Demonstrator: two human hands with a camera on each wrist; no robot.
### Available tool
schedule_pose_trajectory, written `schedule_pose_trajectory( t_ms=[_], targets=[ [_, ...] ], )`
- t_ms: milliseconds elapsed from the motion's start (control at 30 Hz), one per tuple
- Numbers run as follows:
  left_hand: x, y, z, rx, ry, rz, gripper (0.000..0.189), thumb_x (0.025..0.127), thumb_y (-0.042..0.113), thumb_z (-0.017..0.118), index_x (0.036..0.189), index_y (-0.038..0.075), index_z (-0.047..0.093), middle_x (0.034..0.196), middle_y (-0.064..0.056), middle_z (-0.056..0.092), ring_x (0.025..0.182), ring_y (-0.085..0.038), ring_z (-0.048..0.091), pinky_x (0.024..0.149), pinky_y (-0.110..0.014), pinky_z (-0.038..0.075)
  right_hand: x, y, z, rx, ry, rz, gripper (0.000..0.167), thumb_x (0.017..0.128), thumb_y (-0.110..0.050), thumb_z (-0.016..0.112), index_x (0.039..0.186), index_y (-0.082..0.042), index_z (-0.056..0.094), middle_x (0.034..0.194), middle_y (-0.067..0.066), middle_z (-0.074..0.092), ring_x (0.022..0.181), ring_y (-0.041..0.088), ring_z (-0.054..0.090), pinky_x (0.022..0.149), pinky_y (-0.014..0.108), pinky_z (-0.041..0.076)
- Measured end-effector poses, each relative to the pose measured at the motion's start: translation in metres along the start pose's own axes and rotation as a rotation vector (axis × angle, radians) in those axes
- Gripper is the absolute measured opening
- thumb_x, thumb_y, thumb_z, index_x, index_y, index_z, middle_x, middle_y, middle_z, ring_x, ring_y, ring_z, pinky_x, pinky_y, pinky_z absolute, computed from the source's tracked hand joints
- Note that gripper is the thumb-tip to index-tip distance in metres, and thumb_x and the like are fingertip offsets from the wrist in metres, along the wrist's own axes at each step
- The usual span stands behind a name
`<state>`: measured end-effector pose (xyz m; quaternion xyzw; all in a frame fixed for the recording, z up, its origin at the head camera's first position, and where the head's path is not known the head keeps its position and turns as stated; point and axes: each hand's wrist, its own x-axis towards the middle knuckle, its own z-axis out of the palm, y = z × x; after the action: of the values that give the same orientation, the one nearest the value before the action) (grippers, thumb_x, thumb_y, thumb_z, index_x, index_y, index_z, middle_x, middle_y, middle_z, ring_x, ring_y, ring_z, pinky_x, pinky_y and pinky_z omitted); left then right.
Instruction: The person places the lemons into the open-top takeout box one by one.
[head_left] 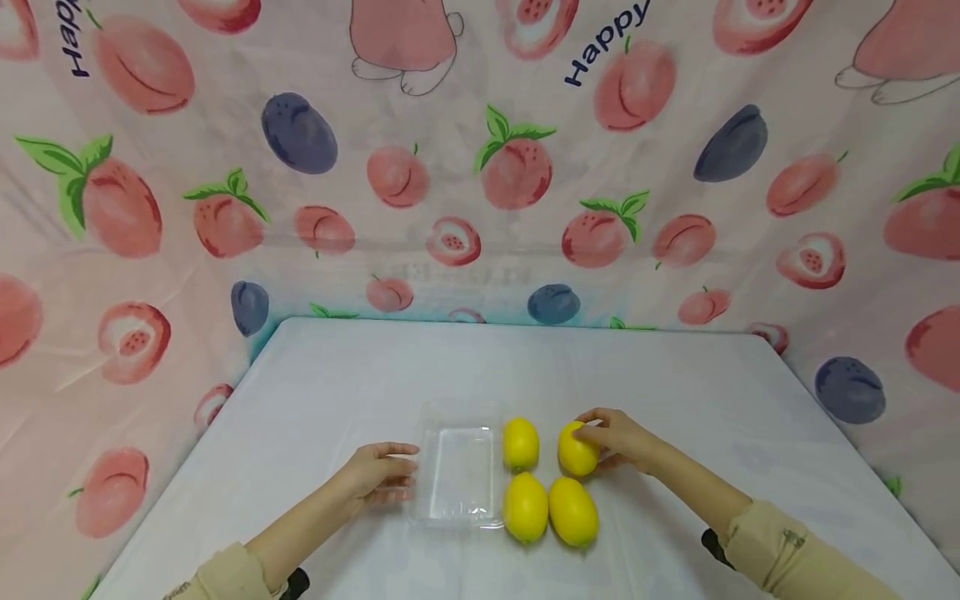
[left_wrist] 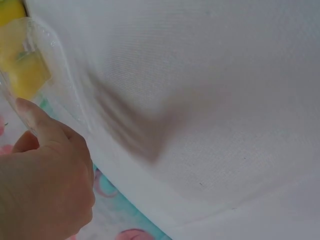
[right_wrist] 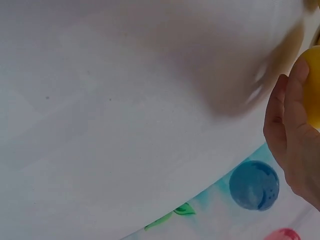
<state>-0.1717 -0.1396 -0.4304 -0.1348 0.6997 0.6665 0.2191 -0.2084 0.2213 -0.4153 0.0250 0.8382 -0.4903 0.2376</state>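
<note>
A clear plastic container (head_left: 459, 527) lies on the white table, its hollow side facing up. My left hand (head_left: 381, 472) is at its left edge with the fingers extended; in the left wrist view, the left hand (left_wrist: 52, 175) has its thumb against or close to the clear rim. To the right of the container, my right hand (head_left: 618, 437) grips a yellow lemon (head_left: 576, 454) between thumb and fingers. The right wrist view shows only part of that lemon (right_wrist: 313, 90) beside the right hand (right_wrist: 295, 130). Whether the lemon touches the table cannot be told.
Other lemons stand close by: one (head_left: 521, 444) beside the container's right edge, one (head_left: 526, 508) at its near right corner, and another (head_left: 573, 512) just in front of the gripped one. Behind the table (head_left: 375, 358) hangs a fruit-print cloth (head_left: 465, 183).
</note>
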Motion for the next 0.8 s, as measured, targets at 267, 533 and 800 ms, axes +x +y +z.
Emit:
schedule_pose_trajectory(
  t_ms=[267,533,800],
  targets=[
    [-0.001,-0.002,-0.004,-0.007,-0.011,-0.004,0.044,0.086,0.001,0.063,0.127,-0.007,0.051,0.083,-0.003,0.061,0.070,-0.011,0.060,0.064,-0.026,0.059,0.001,-0.005,-0.005,0.019,0.020,0.000,0.049,0.091,-0.024,0.056,0.128,0.005,0.044,0.115,0.022,0.050,0.090,0.025,0.054,0.075,0.039,0.059],
    [-0.002,-0.002,-0.007,-0.013,-0.021,0.001,0.043,0.087,0.001,0.061,0.128,-0.007,0.050,0.086,-0.005,0.063,0.071,-0.011,0.061,0.066,-0.025,0.059,0.002,-0.007,-0.005,0.053,0.062,-0.017,0.052,0.092,-0.025,0.056,0.131,0.005,0.042,0.124,0.027,0.049,0.091,0.025,0.059,0.076,0.038,0.059],
    [-0.005,-0.003,-0.008,-0.024,-0.053,0.017,0.046,0.087,0.002,0.061,0.130,-0.008,0.048,0.089,-0.004,0.063,0.072,-0.010,0.061,0.067,-0.025,0.059,-0.001,-0.014,-0.004,0.095,0.059,-0.072,0.052,0.093,-0.026,0.055,0.133,0.005,0.040,0.123,0.026,0.049,0.094,0.026,0.058,0.080,0.042,0.058]
  ],
)
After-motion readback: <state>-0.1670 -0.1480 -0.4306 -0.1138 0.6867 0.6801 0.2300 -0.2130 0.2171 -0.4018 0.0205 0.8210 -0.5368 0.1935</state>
